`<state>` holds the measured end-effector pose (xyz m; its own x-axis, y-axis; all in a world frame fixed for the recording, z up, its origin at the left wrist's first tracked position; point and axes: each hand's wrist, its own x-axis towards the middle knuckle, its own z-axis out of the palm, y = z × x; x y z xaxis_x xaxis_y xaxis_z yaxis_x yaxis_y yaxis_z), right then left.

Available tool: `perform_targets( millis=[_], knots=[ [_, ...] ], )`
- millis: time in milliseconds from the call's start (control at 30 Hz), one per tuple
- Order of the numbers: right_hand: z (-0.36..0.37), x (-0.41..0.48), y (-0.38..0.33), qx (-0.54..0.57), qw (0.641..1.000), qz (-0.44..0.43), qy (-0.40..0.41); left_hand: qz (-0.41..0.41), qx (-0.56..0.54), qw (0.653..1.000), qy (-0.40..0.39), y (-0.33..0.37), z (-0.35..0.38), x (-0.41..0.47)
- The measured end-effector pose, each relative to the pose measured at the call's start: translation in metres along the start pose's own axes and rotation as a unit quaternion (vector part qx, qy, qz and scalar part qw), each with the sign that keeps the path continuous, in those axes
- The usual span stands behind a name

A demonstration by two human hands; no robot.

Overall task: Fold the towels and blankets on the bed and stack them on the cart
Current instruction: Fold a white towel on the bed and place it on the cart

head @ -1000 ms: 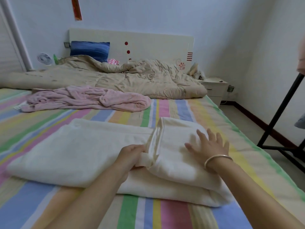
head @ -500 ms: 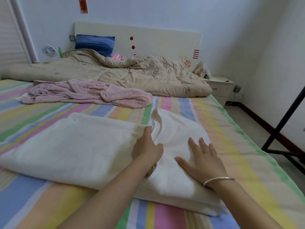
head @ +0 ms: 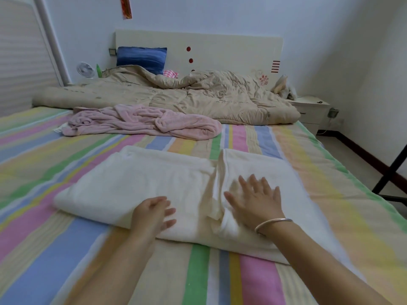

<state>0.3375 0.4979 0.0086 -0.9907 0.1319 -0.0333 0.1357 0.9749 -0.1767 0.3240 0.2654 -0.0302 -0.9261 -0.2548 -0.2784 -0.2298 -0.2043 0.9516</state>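
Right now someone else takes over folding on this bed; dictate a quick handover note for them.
Left hand: open, at the near edge of the cream towel.
Right hand: open, flat on its folded-over right part.
Pink towel: crumpled farther up the bed; beige quilt bunched by the headboard.
Done: cream towel partly folded.
Left: finish it, fold the pink towel and quilt, stack everything on the cart, not clearly in view.

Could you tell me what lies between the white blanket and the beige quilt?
In the head view, a crumpled pink towel lies between the white blanket and the beige quilt; right of it, only striped sheet shows.
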Motion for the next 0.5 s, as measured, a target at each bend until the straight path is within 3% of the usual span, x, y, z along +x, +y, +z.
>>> perform_targets(
  millis=[100, 233, 500],
  knots=[
    [0.02, -0.005, -0.044, -0.025, 0.999, -0.041, 0.001, -0.04, -0.054, 0.996, 0.051, 0.003, -0.05, 0.0],
    [0.042, 0.005, -0.064, -0.093, 0.995, -0.001, 0.017, -0.057, -0.113, 0.982, 0.137, 0.01, -0.102, 0.016],
    [0.061, 0.01, -0.066, -0.159, 0.987, 0.012, 0.03, -0.106, -0.256, 0.958, 0.075, 0.025, -0.114, 0.037]
  ],
)
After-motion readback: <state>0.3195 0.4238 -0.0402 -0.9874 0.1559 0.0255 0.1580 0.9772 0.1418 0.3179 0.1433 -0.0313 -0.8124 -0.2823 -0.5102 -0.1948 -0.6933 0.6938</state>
